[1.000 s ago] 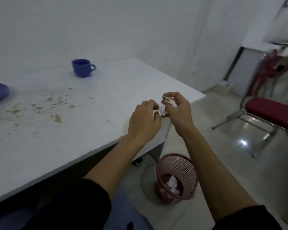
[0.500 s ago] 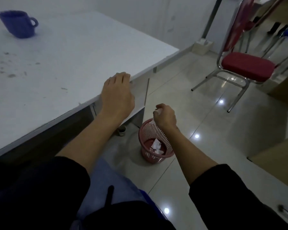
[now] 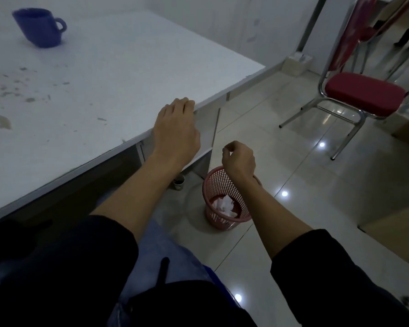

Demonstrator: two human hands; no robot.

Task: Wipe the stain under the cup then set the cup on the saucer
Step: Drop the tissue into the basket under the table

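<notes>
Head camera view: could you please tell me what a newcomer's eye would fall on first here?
Most striking is the pink plastic mesh wastebasket on the tiled floor, crumpled white tissue inside, with the right hand loosely curled above it. The left hand rests on the near edge of the white table. Far left on the table stands a dark blue ceramic cup, with brown stain spots spattered nearer the camera.

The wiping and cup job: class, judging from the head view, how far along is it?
Done: crumpled tissue lies in the pink bin, so some wiping seems finished. In hand: the right hand hangs above the bin, apparently holding nothing; the left hand rests on the table edge. Left: brown spots remain on the table, and the blue cup sits bare on the tabletop; no saucer shows.
</notes>
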